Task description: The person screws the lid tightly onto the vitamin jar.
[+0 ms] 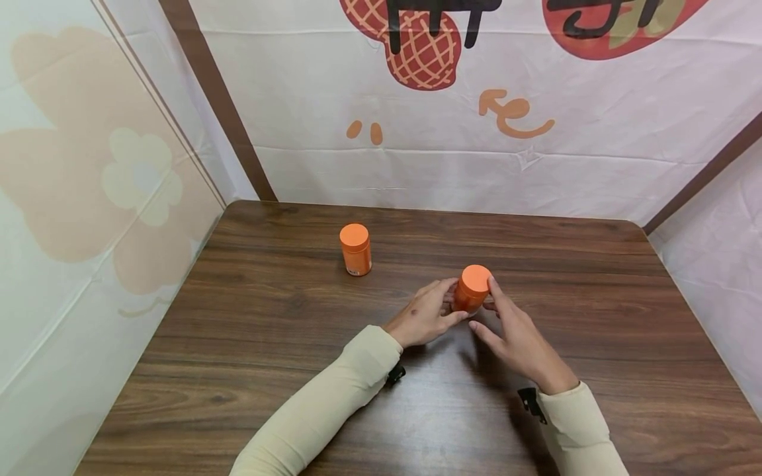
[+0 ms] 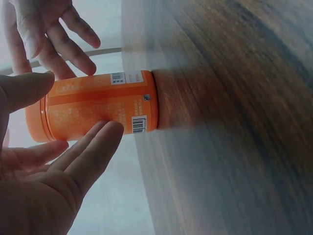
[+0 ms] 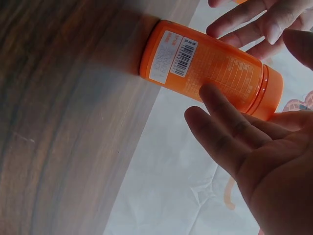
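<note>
An orange jar [image 1: 471,295] with a screw lid stands upright on the table between the two hands. On its left side, the left hand [image 1: 421,313] rests its nearly straight fingers [image 2: 100,152] against the jar wall, the thumb spread apart from them. From the right, the right hand [image 1: 520,336] touches the jar, one fingertip by the lid's edge. Its extended fingers [image 3: 225,117] lie along the printed label, and its thumb stands off in front. White barcode stickers show near the jar's base in both wrist views. A second orange jar [image 1: 356,251] stands farther back, left of the hands.
The dark wooden table [image 1: 250,344] has rounded far corners. A white printed cloth [image 1: 309,99] hangs behind it, with more cloth at both sides. Black wrist straps [image 1: 532,404] show at the pale sleeves [image 1: 321,403].
</note>
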The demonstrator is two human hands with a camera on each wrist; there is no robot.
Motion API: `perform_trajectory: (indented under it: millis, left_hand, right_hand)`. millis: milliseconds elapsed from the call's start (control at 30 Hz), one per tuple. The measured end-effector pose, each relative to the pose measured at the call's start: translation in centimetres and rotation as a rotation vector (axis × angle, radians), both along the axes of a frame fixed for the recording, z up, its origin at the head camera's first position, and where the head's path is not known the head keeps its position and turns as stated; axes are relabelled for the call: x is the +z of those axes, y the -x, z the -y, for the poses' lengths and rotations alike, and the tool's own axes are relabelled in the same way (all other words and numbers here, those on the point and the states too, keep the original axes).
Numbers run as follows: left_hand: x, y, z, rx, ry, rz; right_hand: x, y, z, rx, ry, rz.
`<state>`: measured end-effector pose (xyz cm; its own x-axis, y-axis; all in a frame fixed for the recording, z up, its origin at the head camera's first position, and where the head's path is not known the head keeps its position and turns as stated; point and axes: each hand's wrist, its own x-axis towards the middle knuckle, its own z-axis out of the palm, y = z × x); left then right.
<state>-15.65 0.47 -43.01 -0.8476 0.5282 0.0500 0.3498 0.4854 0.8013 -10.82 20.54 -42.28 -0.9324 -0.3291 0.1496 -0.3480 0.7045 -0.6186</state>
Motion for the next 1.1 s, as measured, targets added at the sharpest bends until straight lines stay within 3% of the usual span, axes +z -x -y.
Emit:
perform_trajectory:
  millis: [467,800,1100]
  left_hand:
    - [0.1,1.2,-0.6,-0.108,0.037,-0.056]
    - [-0.1,2.3,-1.3,-0.102,0.076,0.038]
    - [-0.1,2.8,-1.8,-0.097,0.046,0.081]
  right_hand:
    - [0.1,2.1,-0.6,0.006,0.039,0.045]
    - [0.2,3.4,-1.0,-0.008,0.009,0.093]
    - [-0.1,3.9,-1.2,-0.014,0.022,0.087]
